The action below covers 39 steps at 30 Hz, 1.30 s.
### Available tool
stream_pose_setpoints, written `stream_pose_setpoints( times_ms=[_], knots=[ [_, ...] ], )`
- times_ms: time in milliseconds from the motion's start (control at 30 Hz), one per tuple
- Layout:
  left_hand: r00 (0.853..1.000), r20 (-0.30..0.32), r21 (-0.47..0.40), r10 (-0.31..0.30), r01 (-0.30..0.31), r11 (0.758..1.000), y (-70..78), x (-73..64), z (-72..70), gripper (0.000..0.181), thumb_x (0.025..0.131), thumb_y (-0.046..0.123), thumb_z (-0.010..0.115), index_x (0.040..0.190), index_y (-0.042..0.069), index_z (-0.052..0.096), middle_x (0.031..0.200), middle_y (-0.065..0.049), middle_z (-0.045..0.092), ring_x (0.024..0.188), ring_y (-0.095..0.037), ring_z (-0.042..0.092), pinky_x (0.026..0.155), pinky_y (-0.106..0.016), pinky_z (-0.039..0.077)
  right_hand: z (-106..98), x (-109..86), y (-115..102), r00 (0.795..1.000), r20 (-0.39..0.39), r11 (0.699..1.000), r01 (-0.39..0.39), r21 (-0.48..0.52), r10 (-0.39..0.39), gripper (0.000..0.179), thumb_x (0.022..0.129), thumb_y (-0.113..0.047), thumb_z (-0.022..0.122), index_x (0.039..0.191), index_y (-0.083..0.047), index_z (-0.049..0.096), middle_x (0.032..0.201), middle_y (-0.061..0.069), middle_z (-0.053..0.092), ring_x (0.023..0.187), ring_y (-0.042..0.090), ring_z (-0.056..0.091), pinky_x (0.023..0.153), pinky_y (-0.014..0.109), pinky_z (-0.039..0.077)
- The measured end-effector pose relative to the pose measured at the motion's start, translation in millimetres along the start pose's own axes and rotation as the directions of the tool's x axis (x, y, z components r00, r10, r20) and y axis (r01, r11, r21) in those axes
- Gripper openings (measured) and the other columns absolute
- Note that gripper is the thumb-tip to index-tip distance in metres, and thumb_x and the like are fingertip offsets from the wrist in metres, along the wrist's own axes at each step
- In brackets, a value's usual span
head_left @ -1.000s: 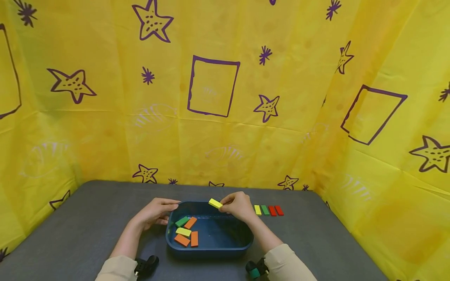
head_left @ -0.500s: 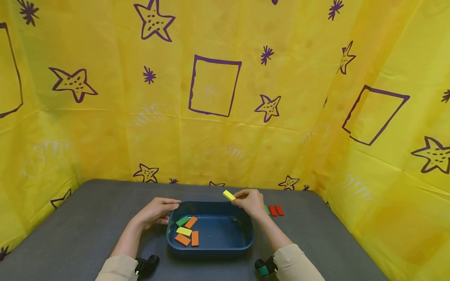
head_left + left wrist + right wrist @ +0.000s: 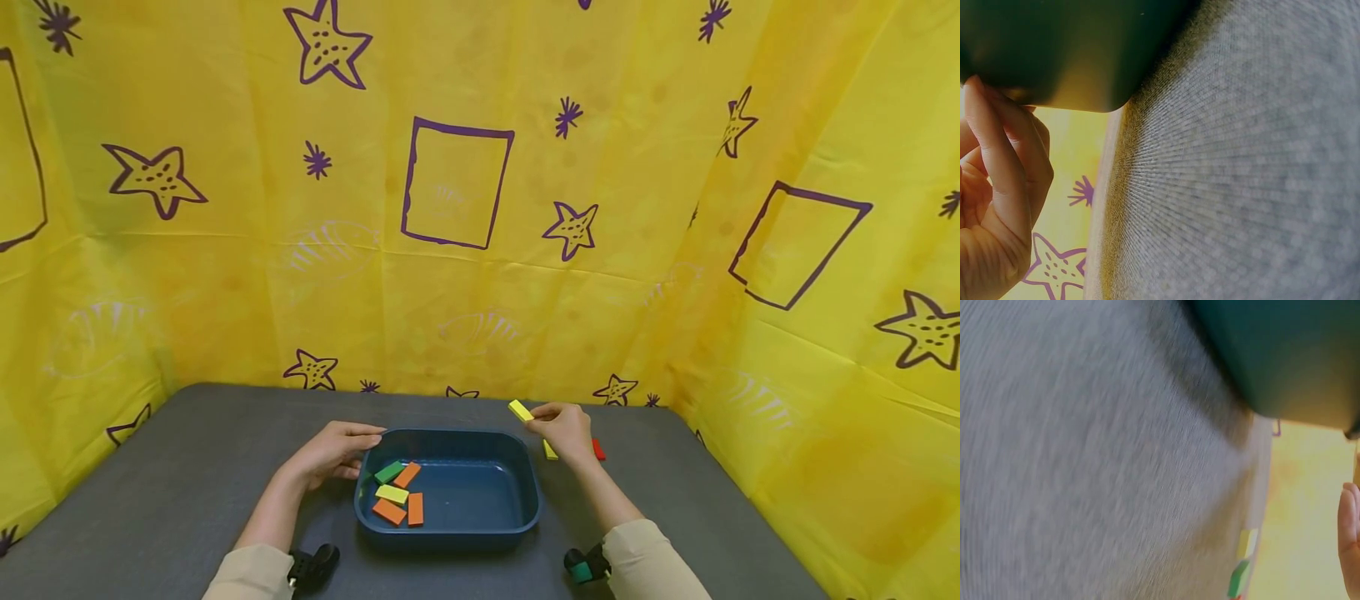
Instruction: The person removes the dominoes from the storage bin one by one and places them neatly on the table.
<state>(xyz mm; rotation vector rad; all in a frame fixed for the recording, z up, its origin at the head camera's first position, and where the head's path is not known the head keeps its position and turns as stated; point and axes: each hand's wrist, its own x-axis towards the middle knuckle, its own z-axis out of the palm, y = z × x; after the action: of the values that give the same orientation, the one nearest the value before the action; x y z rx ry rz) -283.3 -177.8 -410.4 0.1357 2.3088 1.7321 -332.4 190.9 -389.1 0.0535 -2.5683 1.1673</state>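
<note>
My right hand (image 3: pixel 566 432) pinches a yellow block (image 3: pixel 521 411) between thumb and fingertips, raised past the far right corner of a dark blue rectangular bin (image 3: pixel 450 531). Below that hand another yellow block (image 3: pixel 551 450) and a red block (image 3: pixel 598 449) peek out; the blocks between them are covered by the hand. A green block (image 3: pixel 1239 578) shows in the right wrist view. My left hand (image 3: pixel 333 454) holds the bin's far left corner, its fingertips at the rim. Inside the bin, towards the left, lie a green block (image 3: pixel 389 472), a yellow block (image 3: pixel 392 495) and several orange blocks (image 3: pixel 416 509).
The dark grey table (image 3: pixel 187 500) stretches to both sides of the bin. A yellow curtain (image 3: pixel 480 317) with purple starfish drawings hangs behind the table and along its sides. The bin's walls stand up from the tabletop.
My right hand has carried the yellow block rightwards from over the bin's far edge to above the row of blocks, covering part of it. The left hand and the bin have stayed put.
</note>
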Motion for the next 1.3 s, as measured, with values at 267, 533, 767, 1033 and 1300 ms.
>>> stream_pose_setpoints(
  times_ms=[267, 533, 767, 1033, 1300],
  knots=[
    [1.000, 0.012, 0.002, 0.003, -0.003, 1.000, 0.2, 0.1, 0.3, 0.052, 0.099, 0.028, 0.059, 0.142, -0.001, 0.050, 0.095, -0.001, 0.071, 0.059, -0.008, 0.056, 0.059, -0.021, 0.055, -19.8, 7.8, 21.2, 0.998, -0.047, 0.997, -0.050, -0.059, 0.047, 0.022, 0.074, -0.023, 0.082, 0.091, -0.010, 0.080, 0.090, 0.009, 0.079, 0.085, 0.025, 0.070, 0.068, 0.029, 0.050],
    [1.000, 0.025, 0.001, 0.018, -0.018, 1.000, 2.2, -0.5, -0.1, 0.053, 0.100, 0.028, 0.058, 0.143, -0.002, 0.049, 0.096, -0.002, 0.072, 0.058, -0.007, 0.057, 0.059, -0.020, 0.055, -39.3, 13.6, 42.4, 0.992, -0.097, 0.989, -0.095, -0.117, 0.084, 0.025, 0.078, -0.027, 0.080, 0.094, -0.008, 0.080, 0.096, 0.013, 0.078, 0.094, 0.034, 0.068, 0.080, 0.042, 0.053],
    [0.999, 0.030, -0.001, 0.019, -0.019, 1.000, 2.4, -0.4, 0.1, 0.053, 0.100, 0.028, 0.058, 0.142, -0.002, 0.050, 0.096, -0.003, 0.073, 0.058, -0.007, 0.057, 0.059, -0.020, 0.055, -49.1, 12.8, 59.6, 0.978, -0.153, 0.980, -0.160, -0.115, 0.141, 0.027, 0.079, -0.028, 0.079, 0.095, -0.006, 0.080, 0.098, 0.014, 0.077, 0.102, 0.040, 0.064, 0.090, 0.051, 0.050],
    [1.000, 0.025, 0.001, 0.010, -0.010, 1.000, 1.6, -0.3, -0.2, 0.053, 0.099, 0.029, 0.059, 0.142, -0.001, 0.051, 0.097, -0.003, 0.073, 0.059, -0.008, 0.059, 0.059, -0.021, 0.055, -58.8, 9.8, 74.8, 0.964, -0.192, 0.968, -0.209, -0.137, 0.181, 0.029, 0.080, -0.026, 0.078, 0.096, -0.002, 0.079, 0.099, 0.018, 0.076, 0.103, 0.045, 0.062, 0.091, 0.053, 0.049],
    [1.000, 0.008, 0.009, -0.001, 0.001, 1.000, 0.0, 0.6, -0.5, 0.052, 0.099, 0.029, 0.059, 0.142, 0.000, 0.051, 0.101, -0.005, 0.073, 0.061, -0.010, 0.060, 0.060, -0.022, 0.056, -66.0, 7.6, 92.8, 0.945, -0.217, 0.955, -0.273, -0.112, 0.245, 0.032, 0.079, -0.028, 0.078, 0.096, -0.002, 0.078, 0.108, 0.022, 0.073, 0.110, 0.050, 0.056, 0.097, 0.057, 0.044]
  ],
)
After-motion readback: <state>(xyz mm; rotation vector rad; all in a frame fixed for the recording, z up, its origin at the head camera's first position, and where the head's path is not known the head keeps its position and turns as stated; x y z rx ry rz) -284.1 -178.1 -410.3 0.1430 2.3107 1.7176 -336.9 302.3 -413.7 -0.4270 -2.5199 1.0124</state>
